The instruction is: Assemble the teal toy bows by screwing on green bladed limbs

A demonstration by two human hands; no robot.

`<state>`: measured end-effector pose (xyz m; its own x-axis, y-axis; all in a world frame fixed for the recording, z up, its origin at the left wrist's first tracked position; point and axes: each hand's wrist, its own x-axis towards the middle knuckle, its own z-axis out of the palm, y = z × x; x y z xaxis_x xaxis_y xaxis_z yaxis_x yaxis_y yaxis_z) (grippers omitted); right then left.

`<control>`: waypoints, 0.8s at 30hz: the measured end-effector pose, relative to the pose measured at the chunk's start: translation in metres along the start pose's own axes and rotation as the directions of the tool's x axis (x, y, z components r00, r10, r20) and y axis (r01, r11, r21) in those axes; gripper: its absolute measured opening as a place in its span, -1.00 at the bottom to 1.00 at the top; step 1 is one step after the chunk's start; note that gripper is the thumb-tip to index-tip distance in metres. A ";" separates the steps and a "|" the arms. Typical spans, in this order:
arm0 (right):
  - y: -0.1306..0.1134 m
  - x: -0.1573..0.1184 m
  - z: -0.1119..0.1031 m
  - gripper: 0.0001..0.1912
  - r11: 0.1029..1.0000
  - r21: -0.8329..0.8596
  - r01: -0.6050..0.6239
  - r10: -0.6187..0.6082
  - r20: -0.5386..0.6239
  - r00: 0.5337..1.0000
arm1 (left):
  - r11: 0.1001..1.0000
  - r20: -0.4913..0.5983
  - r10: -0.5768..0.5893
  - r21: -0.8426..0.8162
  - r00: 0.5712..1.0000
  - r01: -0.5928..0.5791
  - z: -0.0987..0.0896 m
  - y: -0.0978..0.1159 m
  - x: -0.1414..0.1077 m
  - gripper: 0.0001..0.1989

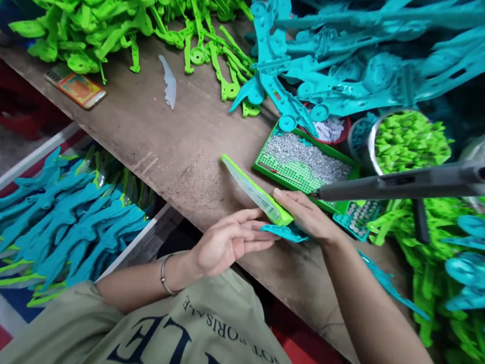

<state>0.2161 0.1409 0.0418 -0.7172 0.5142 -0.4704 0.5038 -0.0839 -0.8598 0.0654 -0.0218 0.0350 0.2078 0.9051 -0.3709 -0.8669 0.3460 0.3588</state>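
Over the table's front part, my right hand (304, 212) is wrapped round one end of a green plastic piece (256, 191) with a pale translucent blade along its side. My left hand (229, 242) is palm up with its fingers apart, their tips against the underside of a teal plastic part (284, 232) just below the green piece. A green tray (265, 170) of small silver screws lies beyond my right hand. The grey electric screwdriver (395, 185) reaches in from the right, its tip just above my right hand.
Green parts (90, 13) and teal parts (348, 59) are heaped along the back. A translucent blade (167, 82) and a phone-like item (78, 88) lie on the table (176, 145). A box of assembled teal pieces (63, 220) stands lower left; a metal bowl (375, 141) holds green bits.
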 end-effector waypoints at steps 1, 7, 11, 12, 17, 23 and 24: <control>-0.002 0.000 -0.002 -0.32 1.000 -0.004 -0.014 0.014 -0.008 1.000 | 1.000 0.016 0.006 -0.015 1.000 -0.006 0.001 -0.002 0.001 -0.55; -0.022 -0.010 -0.016 -0.29 0.998 -0.046 -0.054 0.050 -0.074 0.996 | 0.996 0.153 0.075 -0.052 0.985 -0.068 0.016 -0.012 0.003 -0.46; -0.030 -0.024 -0.021 -0.29 0.995 -0.102 -0.016 0.010 -0.060 0.998 | 0.997 0.230 0.078 -0.041 0.970 -0.071 0.022 -0.017 0.001 -0.45; -0.030 -0.027 -0.021 -0.29 0.994 -0.113 -0.010 0.003 -0.062 0.998 | 0.997 0.239 0.081 -0.038 0.968 -0.074 0.022 -0.019 -0.001 -0.45; -0.031 -0.037 -0.019 -0.30 0.993 -0.113 -0.019 0.012 -0.064 0.998 | 0.994 0.268 0.112 -0.035 0.957 -0.106 0.017 -0.025 -0.006 -0.47; -0.029 -0.034 -0.018 -0.29 0.992 -0.124 -0.002 -0.002 -0.034 0.999 | 0.993 0.245 0.121 -0.029 0.962 -0.117 0.017 -0.024 -0.007 -0.48; -0.028 -0.033 -0.018 -0.30 0.992 -0.122 0.009 -0.013 -0.031 0.999 | 0.992 0.243 0.126 -0.034 0.962 -0.121 0.017 -0.024 -0.006 -0.49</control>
<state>0.2350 0.1417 0.0848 -0.7085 0.5410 -0.4532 0.5525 0.0256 -0.8331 0.0928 -0.0318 0.0434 0.2006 0.9742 -0.1038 -0.9008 0.2251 0.3714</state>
